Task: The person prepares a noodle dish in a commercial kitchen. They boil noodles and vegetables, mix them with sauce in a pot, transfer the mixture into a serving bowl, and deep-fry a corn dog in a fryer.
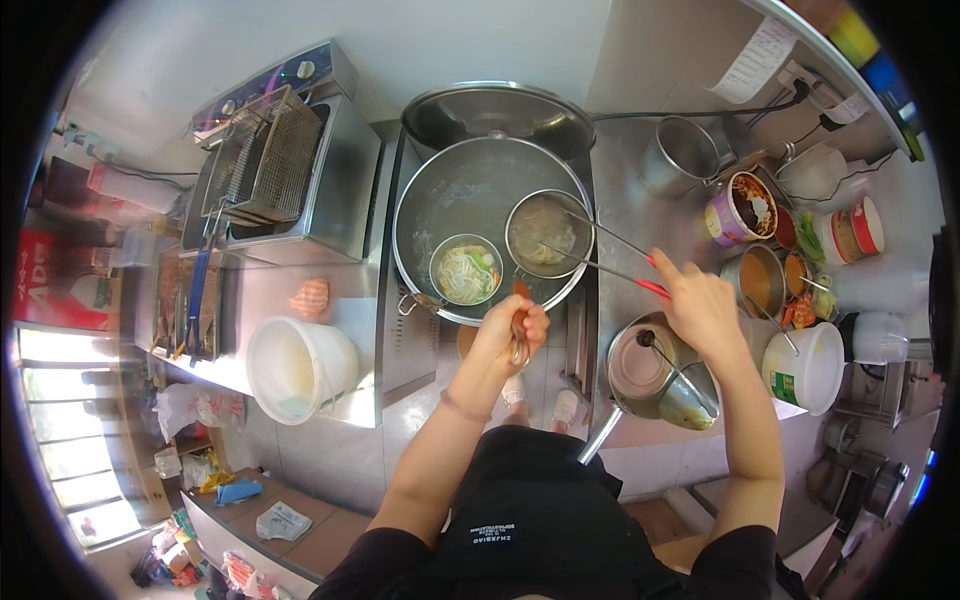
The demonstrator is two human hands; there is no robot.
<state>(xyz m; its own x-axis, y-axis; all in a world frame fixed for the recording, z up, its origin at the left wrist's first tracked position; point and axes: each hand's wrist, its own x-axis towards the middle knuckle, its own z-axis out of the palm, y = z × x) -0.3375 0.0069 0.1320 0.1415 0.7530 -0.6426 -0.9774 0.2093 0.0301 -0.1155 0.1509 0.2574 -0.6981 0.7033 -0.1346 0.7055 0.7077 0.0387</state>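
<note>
My left hand grips the wooden handle of a round mesh strainer, which sits in the cloudy liquid of a large steel pot. Pale strands, apparently noodles, lie in that strainer. Long metal chopsticks with red grips are held in my right hand. Their tips reach into the strainer from the right. Beside it, at the pot's near left, a second round container holds white noodles with green and orange pieces. I cannot tell whether this container is also a strainer.
A deep fryer with a wire basket stands left of the pot, behind a white plastic bucket. The pot's lid leans behind it. Several sauce containers, including a steel pot of brown sauce, line the right counter, near a long-handled saucepan.
</note>
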